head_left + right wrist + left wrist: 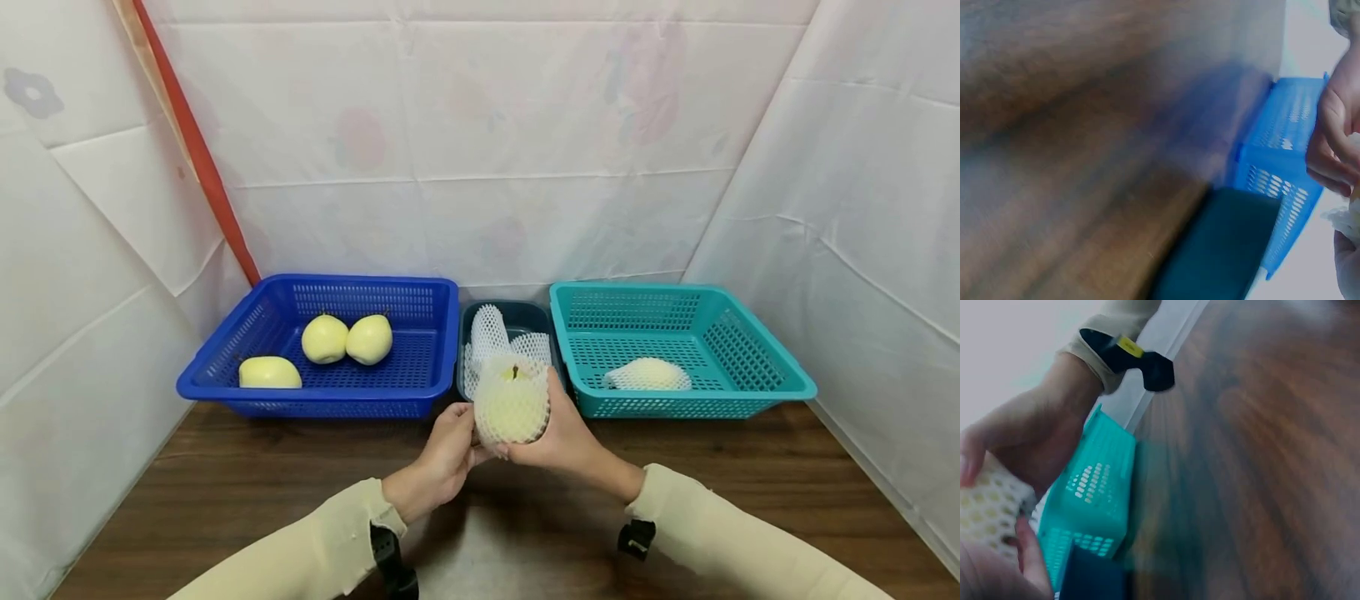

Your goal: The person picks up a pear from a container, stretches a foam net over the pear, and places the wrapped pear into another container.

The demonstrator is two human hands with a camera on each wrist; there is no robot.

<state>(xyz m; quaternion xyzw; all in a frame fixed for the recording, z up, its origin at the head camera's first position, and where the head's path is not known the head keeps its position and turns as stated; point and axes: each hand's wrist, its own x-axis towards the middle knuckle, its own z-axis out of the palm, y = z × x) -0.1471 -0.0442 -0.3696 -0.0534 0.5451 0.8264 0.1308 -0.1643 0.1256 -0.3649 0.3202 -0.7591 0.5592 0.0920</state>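
Close over the table, in the head view, a pale yellow pear (pixel 513 417) sits inside a white foam net sleeve (pixel 491 375), its brown stem showing at the top. My right hand (pixel 558 433) grips the netted pear from the right side. At its lower left, my left hand (pixel 447 450) pinches the edge of the net with thumb and fingers. The left wrist view shows the netting (pixel 988 506) between both hands, partly cut off by the frame. Only part of the netted pear shows at the edge of the right wrist view.
A blue basket (pixel 315 394) with three bare pears stands at the left. Behind the hands, a small dark teal bin (pixel 517 310) holds white foam nets. To the right, a turquoise basket (pixel 675 404) contains one netted pear (pixel 652 375). White cloth hangs around the wooden table (pixel 247 483).
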